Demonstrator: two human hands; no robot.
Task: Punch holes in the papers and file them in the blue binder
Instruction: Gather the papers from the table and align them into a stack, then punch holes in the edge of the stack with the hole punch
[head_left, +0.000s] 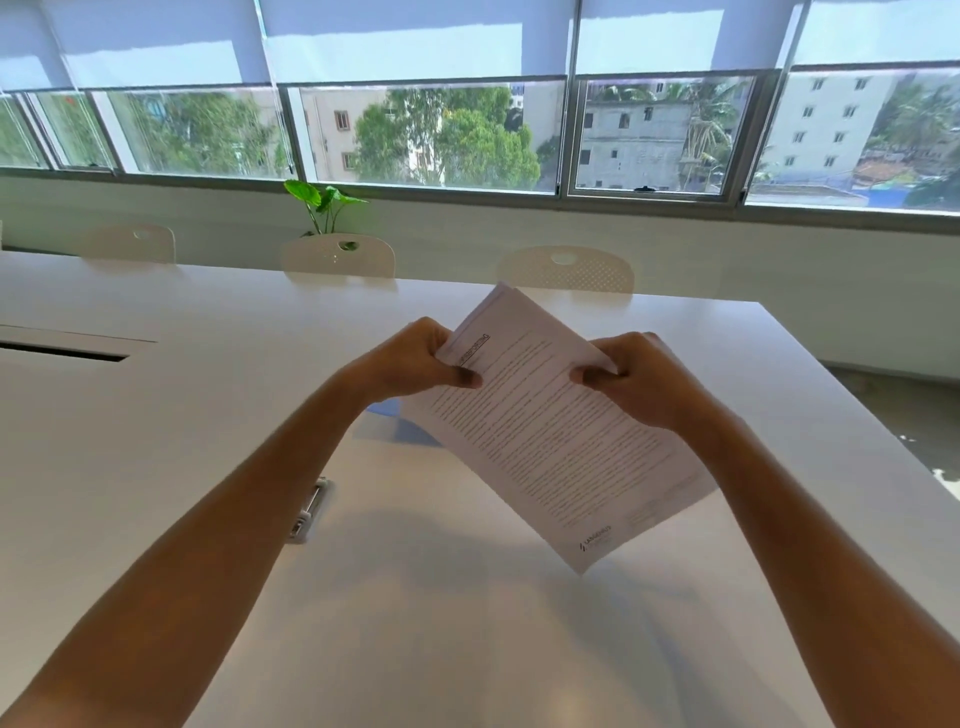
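The papers (550, 431) were a thin stack of printed sheets that we held up in the air above the white table (156, 415), tilted so that the top edge leaned to the left and the bottom corner pointed down toward us. Our left hand (415, 358) gripped the stack at its upper left edge, thumb pressed on the printed face and fingers curled behind. Our right hand (639, 379) gripped the right edge in the same way, thumb on the front, fingers wrapped behind the sheets. The sheets at the top were slightly fanned, so several edges showed.

Beneath the papers, on the table, lay the blue binder (410, 428), of which only a small blue patch showed past the left edge of the stack. Under our left forearm a metal clip mechanism (310, 512) lay on the table; we could not tell whether it belonged to the binder. Across the table stood three white chairs (337, 257), with a green plant (322, 202) behind the middle one, below the windows (431, 135).
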